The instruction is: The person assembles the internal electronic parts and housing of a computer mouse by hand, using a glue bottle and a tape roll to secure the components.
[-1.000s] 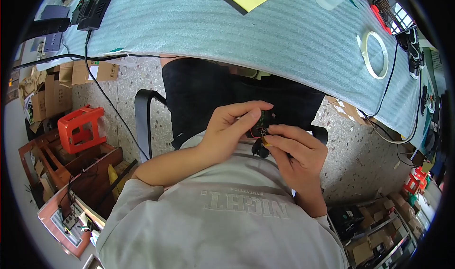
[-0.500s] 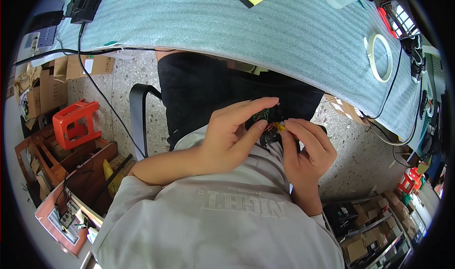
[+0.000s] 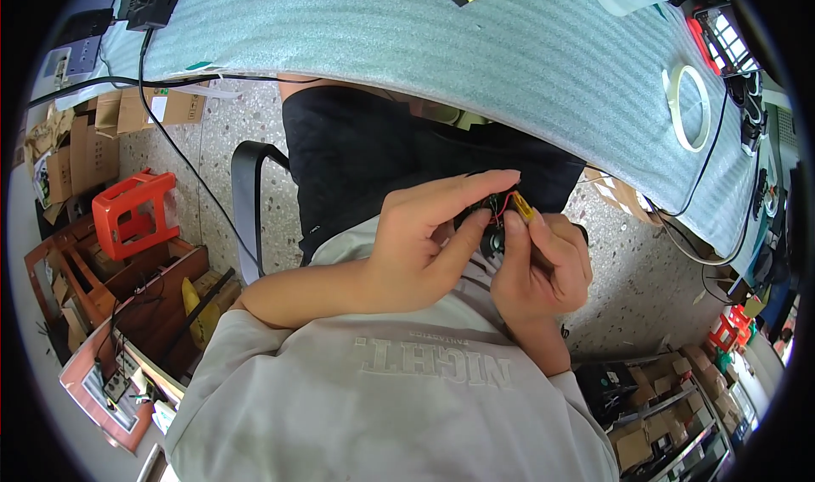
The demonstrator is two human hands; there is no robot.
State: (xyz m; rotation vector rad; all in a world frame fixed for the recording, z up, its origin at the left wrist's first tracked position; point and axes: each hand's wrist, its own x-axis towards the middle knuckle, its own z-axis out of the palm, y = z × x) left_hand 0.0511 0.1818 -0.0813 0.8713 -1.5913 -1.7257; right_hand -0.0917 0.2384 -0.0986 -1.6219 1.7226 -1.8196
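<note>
And here the left hand (image 3: 418, 238) has its grip around a small black electronic piece (image 3: 490, 203), mostly hidden, while the right hand (image 3: 548, 266) pinches a narrow yellow piece (image 3: 525, 209) at three o'clock from it. A light pinch, hands close together, serves best, sparing the thin, curved red wire (image 3: 506, 202) between them any pull. The yellow piece's long axis runs eleven to five, free end towards eleven.

Table (image 3: 407, 66) blocks ahead, armrest (image 3: 247, 176) left; gap above lap (image 3: 352, 142).
</note>
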